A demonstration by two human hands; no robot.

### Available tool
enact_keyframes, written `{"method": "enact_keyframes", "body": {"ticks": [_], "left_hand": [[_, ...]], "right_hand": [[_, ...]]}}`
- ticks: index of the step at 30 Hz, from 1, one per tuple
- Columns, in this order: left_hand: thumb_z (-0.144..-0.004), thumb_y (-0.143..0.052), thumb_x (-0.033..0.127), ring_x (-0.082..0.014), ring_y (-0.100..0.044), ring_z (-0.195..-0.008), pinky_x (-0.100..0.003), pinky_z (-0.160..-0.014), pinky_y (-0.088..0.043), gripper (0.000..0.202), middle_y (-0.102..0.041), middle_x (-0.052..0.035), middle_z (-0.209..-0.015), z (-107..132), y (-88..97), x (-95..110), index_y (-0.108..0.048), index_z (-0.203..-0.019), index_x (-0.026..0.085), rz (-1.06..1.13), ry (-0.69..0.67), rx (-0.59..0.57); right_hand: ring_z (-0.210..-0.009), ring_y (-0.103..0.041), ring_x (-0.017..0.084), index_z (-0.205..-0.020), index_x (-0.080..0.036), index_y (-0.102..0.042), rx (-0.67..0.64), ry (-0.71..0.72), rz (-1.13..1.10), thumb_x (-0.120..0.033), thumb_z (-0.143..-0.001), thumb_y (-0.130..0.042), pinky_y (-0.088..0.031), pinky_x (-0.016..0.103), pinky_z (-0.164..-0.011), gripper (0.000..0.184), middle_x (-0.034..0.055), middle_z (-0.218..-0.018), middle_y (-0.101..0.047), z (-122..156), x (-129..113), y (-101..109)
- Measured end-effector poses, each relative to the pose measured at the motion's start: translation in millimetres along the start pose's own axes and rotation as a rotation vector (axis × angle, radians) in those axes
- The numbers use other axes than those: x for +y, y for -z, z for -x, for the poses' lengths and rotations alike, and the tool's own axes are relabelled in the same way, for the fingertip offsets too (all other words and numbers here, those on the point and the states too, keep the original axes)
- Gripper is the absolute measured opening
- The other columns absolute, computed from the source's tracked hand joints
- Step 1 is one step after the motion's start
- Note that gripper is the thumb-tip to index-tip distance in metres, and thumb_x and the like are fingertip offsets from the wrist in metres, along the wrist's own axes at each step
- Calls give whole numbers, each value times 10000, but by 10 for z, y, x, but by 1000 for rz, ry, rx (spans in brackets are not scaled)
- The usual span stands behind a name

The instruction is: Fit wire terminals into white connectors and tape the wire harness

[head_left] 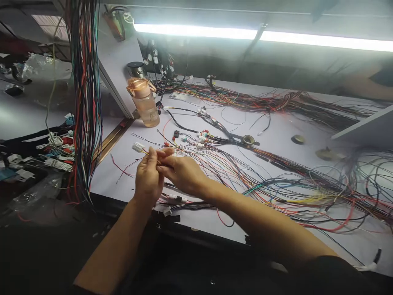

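Note:
My left hand (149,177) pinches several thin wires (145,151) just behind a white connector (138,146), which points up and to the left. Close beside it, my right hand (184,171) has its thumb and fingers closed on the same wires. The fingertips of both hands almost meet, and they hide part of the wires. Past my fingers lie a black connector (176,134), a small teal connector (184,139) and more white connectors (201,139). A white inline connector (176,199) on dark wires is below my right hand.
A peach-coloured water bottle (145,106) stands at the back left. Loose wires (260,184) spread across the white table to the right, with a tape roll (248,140) among them. A thick wire bundle (84,94) hangs at left, near a pile of connectors (58,149).

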State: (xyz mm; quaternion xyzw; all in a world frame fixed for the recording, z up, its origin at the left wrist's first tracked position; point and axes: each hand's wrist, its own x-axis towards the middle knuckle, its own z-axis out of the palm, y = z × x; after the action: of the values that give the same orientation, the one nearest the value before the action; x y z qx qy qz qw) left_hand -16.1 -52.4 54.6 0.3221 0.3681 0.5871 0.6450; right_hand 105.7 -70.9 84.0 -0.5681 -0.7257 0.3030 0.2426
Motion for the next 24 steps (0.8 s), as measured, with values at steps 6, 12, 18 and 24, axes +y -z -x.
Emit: {"method": "enact_keyframes", "body": {"ticks": [6,12,18,24], "left_hand": [[-920,-527,402,-47,-374,-401,-202,-554,-497,338,-349,84,-460,-193,200,201,-514,-682,161,305,79,170],[-931,-492,424,-40,-234,-370,-139,-381,-278,389,-225,79,-449,-195,323,240,-444,-644,166,383,79,177],[-1003,-265,426,-42,-182,-371,-148,-370,-222,461,-176,77,-447,-181,524,251,-436,-672,156,357,39,212],[-998,-303,434,-42,-177,-373,-145,-380,-215,434,-198,83,-438,-139,596,198,-436,-694,154,275,0,232]], "right_hand": [[-1005,-642,179,-1071,-158,-669,75,-69,-324,-498,-987,-316,-483,339,-883,497,101,-1104,-691,400,539,388],[-1214,-538,221,-1330,-213,-530,154,118,-55,-585,-959,-305,-419,423,-1027,571,100,-1300,-597,1219,873,201],[-1005,-638,192,-1105,-206,-660,520,-93,76,-369,-954,-481,-499,352,-893,285,81,-1053,-702,1823,1290,477],[-987,-630,185,-1066,-201,-666,383,106,303,-278,-945,-515,-458,353,-893,208,60,-1016,-718,1928,1377,462]]}}
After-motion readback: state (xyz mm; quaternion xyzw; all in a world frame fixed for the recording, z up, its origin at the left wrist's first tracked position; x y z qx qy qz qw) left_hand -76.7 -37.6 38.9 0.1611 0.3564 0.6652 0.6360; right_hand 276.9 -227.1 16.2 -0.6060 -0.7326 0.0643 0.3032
